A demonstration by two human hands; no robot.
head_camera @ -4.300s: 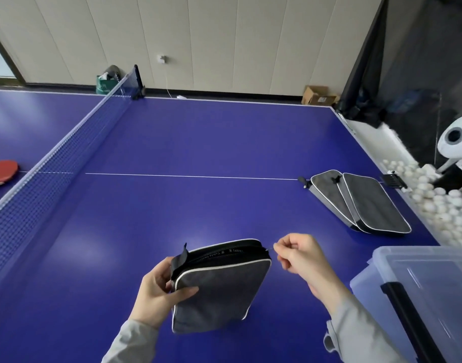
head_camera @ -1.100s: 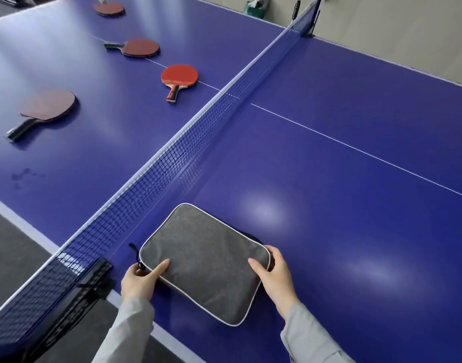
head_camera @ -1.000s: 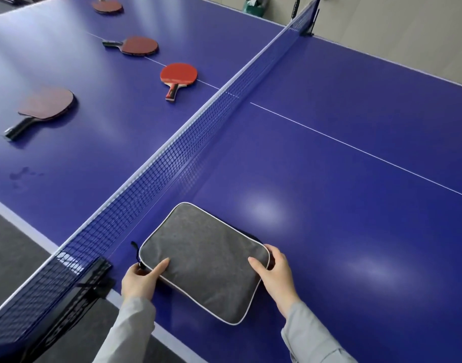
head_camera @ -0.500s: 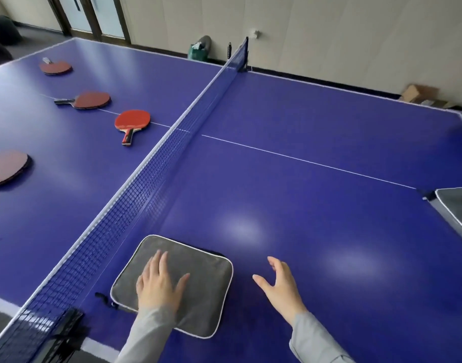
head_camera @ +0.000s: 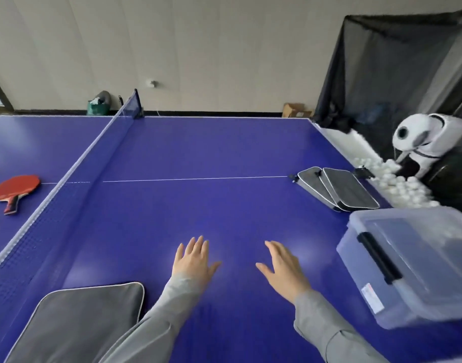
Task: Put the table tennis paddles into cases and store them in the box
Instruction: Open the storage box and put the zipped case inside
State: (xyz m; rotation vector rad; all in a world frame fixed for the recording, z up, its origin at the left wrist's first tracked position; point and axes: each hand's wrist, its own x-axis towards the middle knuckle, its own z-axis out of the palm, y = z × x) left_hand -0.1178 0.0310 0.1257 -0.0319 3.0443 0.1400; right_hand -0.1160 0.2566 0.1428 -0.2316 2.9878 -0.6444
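While both hands hover empty above the table [head_camera: 198,158], the scene reads as follows.

Left hand: the left hand [head_camera: 191,260] is spread flat, fingers straight, holding nothing, just above the blue surface.

Right hand: the right hand [head_camera: 283,268] is likewise spread and empty, fingers pointing away from the person.

Near case: a grey case [head_camera: 78,323] lies flat at the table's near edge, beside the left sleeve and behind the left hand; neither hand touches it. Its zip side is not clearly in view, so whether it is closed I cannot tell.

Far cases: two more cases [head_camera: 339,188] lie overlapped near the right edge, well beyond the right hand, probably parked there to be within reach of the box.

Box: the clear plastic box [head_camera: 408,260] with a black latch sits at the right edge, lid on, near the right hand.

Paddle: a red paddle [head_camera: 15,188] lies across the net [head_camera: 67,184], well apart from both hands, likely waiting to be cased.

Judgement: the free hands suggest a pause between cases; the next reach seems to be toward the far cases or the box.
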